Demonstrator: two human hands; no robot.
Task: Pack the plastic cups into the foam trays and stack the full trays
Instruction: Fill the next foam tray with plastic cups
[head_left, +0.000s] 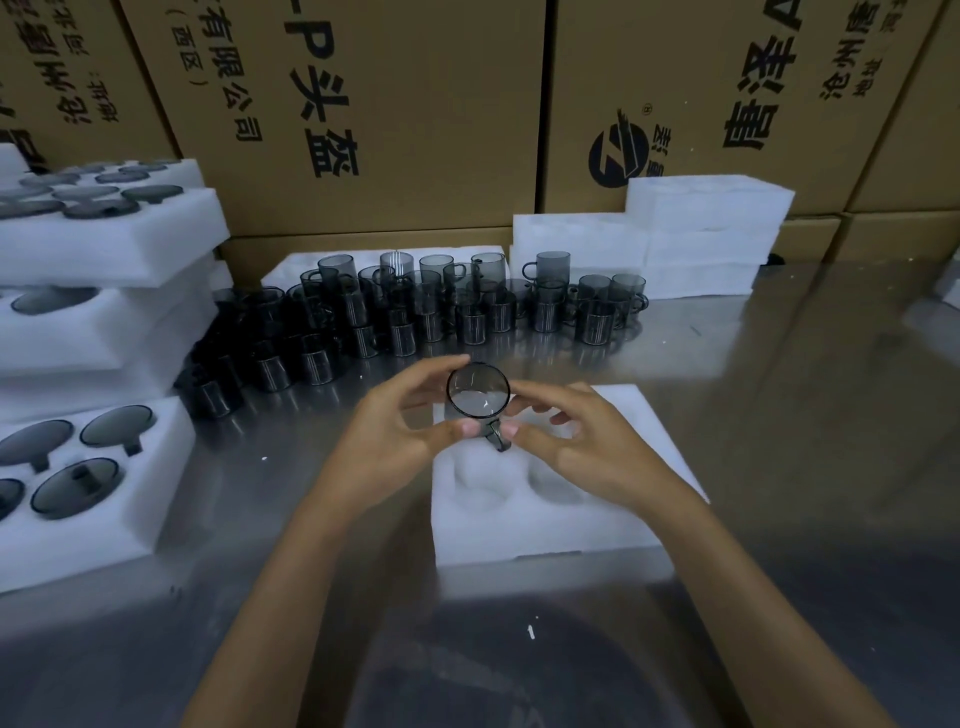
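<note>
Foam tray (550, 525) sits empty; my left hand (400, 431) and right hand (587, 441) grip one cup (478, 391), many cups (415, 306) left, filled trays (104, 499) at surface's left edge.

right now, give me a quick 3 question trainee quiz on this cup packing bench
1. True or false: the foam tray under the hands already has cups seated in its pockets.
2. Which hands hold the smoky plastic cup? A) left hand only B) right hand only C) both
3. Fill in: the loose cups stand on the steel table in front of the ____ boxes.

Key:
1. False; its visible pockets are empty.
2. C
3. cardboard
</note>
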